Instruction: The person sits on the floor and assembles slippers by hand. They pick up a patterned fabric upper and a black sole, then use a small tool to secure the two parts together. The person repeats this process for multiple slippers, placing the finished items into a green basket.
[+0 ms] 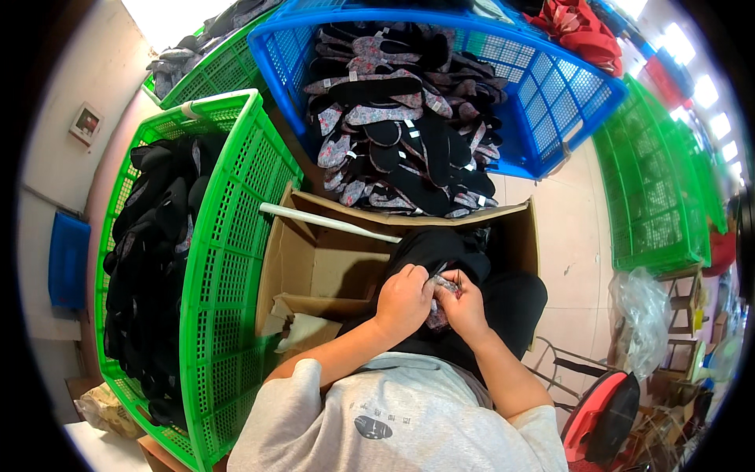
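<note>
Over my lap, my left hand (404, 300) and my right hand (462, 302) meet with fingers pinched round a small grey-and-red floral cloth piece (437, 316). It looks like the floral slippers in the blue basket, though my fingers cover most of it. Straight ahead, the blue plastic basket (528, 157) holds a heap of black and floral cloth slippers (385, 114) with small white tags. Just in front of my legs stands an open cardboard box (340, 271), with a white rod (330, 223) across it.
On my left is a tall green basket (236, 236) full of black slippers (157, 259). Another green basket (212, 75) stands behind it. Far right are green crates (653, 189), a clear plastic bag (641, 315) and a red-and-black padded chair (602, 417). A red cloth bundle (578, 35) lies beyond the blue basket.
</note>
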Action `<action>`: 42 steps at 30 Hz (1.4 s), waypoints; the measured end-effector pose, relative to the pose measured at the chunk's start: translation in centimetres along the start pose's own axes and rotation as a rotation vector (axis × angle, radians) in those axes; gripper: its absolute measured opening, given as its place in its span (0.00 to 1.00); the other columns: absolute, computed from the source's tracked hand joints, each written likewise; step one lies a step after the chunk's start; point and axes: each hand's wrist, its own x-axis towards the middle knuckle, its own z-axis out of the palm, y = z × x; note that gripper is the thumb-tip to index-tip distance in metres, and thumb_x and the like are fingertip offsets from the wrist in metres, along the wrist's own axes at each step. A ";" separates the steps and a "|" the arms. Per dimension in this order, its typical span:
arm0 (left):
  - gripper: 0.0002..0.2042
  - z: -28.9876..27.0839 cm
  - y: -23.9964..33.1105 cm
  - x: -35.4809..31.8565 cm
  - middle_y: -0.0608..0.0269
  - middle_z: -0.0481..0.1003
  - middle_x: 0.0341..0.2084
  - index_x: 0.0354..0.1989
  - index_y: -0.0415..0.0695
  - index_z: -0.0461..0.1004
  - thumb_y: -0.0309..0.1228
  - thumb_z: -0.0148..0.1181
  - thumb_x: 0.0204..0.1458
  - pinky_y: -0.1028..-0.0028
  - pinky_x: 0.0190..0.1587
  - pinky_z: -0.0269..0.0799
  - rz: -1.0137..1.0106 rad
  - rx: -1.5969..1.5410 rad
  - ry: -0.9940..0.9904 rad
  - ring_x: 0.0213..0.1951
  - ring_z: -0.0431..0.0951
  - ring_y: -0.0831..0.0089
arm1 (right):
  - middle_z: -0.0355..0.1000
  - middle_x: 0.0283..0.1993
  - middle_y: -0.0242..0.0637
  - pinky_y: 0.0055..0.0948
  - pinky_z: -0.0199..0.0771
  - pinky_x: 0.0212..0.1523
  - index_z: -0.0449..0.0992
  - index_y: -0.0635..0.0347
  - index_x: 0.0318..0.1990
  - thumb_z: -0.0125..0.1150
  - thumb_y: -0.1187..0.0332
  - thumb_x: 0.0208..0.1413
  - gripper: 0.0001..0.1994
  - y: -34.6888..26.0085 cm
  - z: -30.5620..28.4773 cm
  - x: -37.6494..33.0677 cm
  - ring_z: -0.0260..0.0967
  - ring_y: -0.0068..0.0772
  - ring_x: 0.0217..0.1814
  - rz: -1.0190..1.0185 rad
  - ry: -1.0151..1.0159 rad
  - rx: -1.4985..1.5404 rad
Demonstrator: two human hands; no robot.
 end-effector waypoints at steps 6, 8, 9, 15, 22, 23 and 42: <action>0.07 0.4 -0.6 0.8 0.54 0.72 0.30 0.38 0.39 0.72 0.23 0.62 0.52 0.66 0.35 0.73 -0.133 -0.107 0.029 0.31 0.75 0.58 | 0.75 0.33 0.33 0.24 0.73 0.36 0.74 0.64 0.40 0.63 0.75 0.56 0.06 1.4 -0.1 3.9 0.71 0.22 0.32 0.086 0.028 0.284; 0.10 1.1 -1.1 0.4 0.56 0.72 0.33 0.42 0.38 0.71 0.24 0.63 0.53 0.69 0.38 0.73 -0.201 -0.201 0.090 0.34 0.75 0.64 | 0.76 0.34 0.35 0.24 0.75 0.35 0.74 0.63 0.40 0.63 0.77 0.55 0.07 1.7 -0.7 5.4 0.73 0.21 0.33 0.257 0.012 0.551; 0.11 1.6 -1.4 0.2 0.57 0.72 0.34 0.44 0.38 0.71 0.24 0.63 0.53 0.71 0.40 0.74 -0.235 -0.249 0.122 0.35 0.75 0.67 | 0.77 0.35 0.37 0.26 0.77 0.35 0.74 0.63 0.40 0.63 0.76 0.56 0.06 1.4 -1.0 6.0 0.75 0.25 0.33 0.316 0.024 0.592; 0.18 2.8 -1.7 -1.8 0.62 0.74 0.39 0.46 0.37 0.67 0.32 0.68 0.55 0.74 0.43 0.74 -0.585 -0.827 -0.036 0.39 0.74 0.78 | 0.78 0.35 0.39 0.30 0.80 0.35 0.74 0.65 0.42 0.61 0.74 0.58 0.06 0.7 -1.6 7.2 0.77 0.30 0.33 0.392 0.011 0.614; 0.20 2.9 -1.5 -0.9 0.62 0.74 0.39 0.48 0.37 0.65 0.32 0.68 0.54 0.77 0.44 0.72 -0.559 -0.615 -0.169 0.41 0.74 0.78 | 0.78 0.37 0.40 0.33 0.80 0.39 0.75 0.64 0.43 0.62 0.72 0.57 0.08 1.3 -2.1 7.5 0.77 0.33 0.36 0.395 0.074 0.720; 0.21 3.0 -1.6 -0.7 0.62 0.74 0.38 0.48 0.37 0.65 0.32 0.69 0.54 0.77 0.44 0.72 -0.571 -0.621 -0.179 0.40 0.74 0.78 | 0.78 0.37 0.40 0.34 0.80 0.39 0.75 0.64 0.43 0.62 0.72 0.57 0.09 1.2 -2.1 7.6 0.77 0.33 0.36 0.393 0.085 0.724; 0.13 0.2 1.0 1.2 0.75 0.72 0.29 0.38 0.47 0.71 0.33 0.70 0.52 0.83 0.28 0.59 -0.942 -1.019 0.006 0.26 0.65 0.87 | 0.76 0.36 0.31 0.22 0.71 0.38 0.76 0.63 0.44 0.61 0.71 0.61 0.07 3.0 1.6 6.5 0.69 0.18 0.34 -0.085 0.361 0.321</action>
